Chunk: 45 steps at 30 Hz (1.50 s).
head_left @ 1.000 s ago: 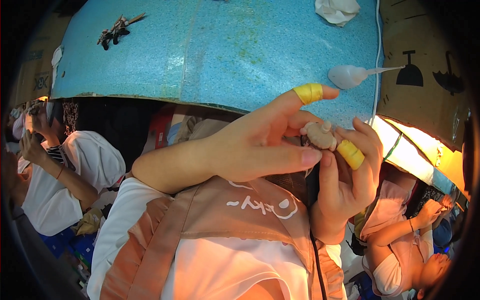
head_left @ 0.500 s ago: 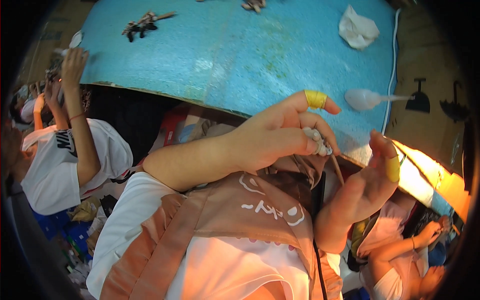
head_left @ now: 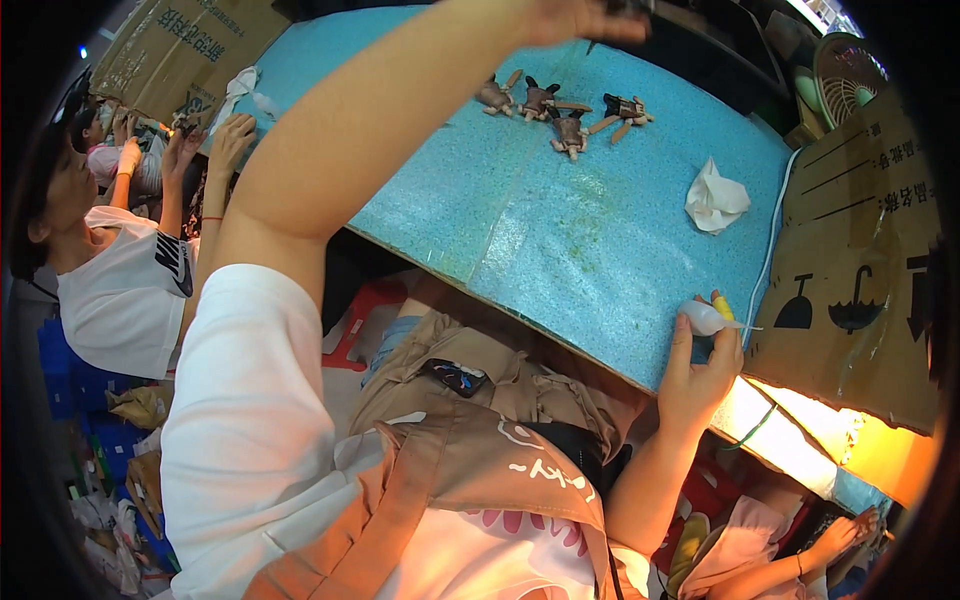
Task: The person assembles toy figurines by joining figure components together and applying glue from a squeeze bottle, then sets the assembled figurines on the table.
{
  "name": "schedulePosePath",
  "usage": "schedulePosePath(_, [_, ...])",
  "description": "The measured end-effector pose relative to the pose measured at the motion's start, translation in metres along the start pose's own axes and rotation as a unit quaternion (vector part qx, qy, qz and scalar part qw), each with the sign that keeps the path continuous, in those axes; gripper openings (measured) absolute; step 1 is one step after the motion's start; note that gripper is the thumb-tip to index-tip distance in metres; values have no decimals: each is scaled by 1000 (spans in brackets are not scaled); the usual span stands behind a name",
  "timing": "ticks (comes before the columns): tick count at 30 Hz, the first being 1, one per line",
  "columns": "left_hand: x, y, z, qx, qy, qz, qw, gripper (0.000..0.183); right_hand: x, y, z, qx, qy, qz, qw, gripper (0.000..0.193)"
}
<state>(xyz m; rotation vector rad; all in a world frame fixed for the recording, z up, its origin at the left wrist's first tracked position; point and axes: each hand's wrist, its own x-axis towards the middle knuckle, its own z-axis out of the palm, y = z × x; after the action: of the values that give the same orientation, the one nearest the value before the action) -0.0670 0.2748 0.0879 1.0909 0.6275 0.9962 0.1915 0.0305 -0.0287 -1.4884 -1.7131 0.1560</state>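
My right hand [head_left: 697,375], yellow tape round a finger, is closed on a small translucent squeeze bottle [head_left: 706,318] with a thin nozzle, at the table's near right edge. My left arm stretches across the table to the top edge of the picture. There my left hand [head_left: 575,22] is blurred and partly cut off, its fingers beside a small dark thing [head_left: 630,7] that I cannot make out. Below it, several small doll-like figures [head_left: 570,133] with brown bodies and beige limbs lie on the blue table [head_left: 600,250].
A crumpled white tissue [head_left: 717,198] lies at the table's right. Cardboard boxes [head_left: 850,290] stand beyond the right edge, with a fan [head_left: 848,80] behind. A co-worker in a white shirt [head_left: 115,290] sits at the left; another person's arm [head_left: 800,560] shows at lower right.
My left hand has swung from in front of me to the far side; the pale piece it held is out of sight. My right hand has taken hold of the bottle. The view has shifted.
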Motion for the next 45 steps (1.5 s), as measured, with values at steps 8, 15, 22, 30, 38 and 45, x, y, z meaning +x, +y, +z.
schedulePosePath(8, [-69, -80, -3, 733, -38, 86, 674, 40, -7, 9, -1, 17, -7, -1, 1000, 21])
schedulePosePath(15, [-109, -89, 7, 752, -39, 155, 639, 35, -19, 6, -5, 112, 23, 54, 992, 32])
schedulePosePath(22, [-153, -108, 96, -5, 7, -100, 995, 28, -40, -37, -27, 404, 80, 137, 901, 46])
schedulePosePath(30, [-194, -142, 153, -100, -22, -77, 992, 25, -55, -50, -48, 482, 212, 104, 844, 44])
schedulePosePath(38, [-204, -151, 149, 50, -63, 27, 996, 32, -59, -62, -52, 384, 255, -48, 886, 24])
schedulePosePath(45, [-204, -158, 155, 13, -58, 49, 997, 33, -64, -62, -57, 299, 203, -90, 928, 16])
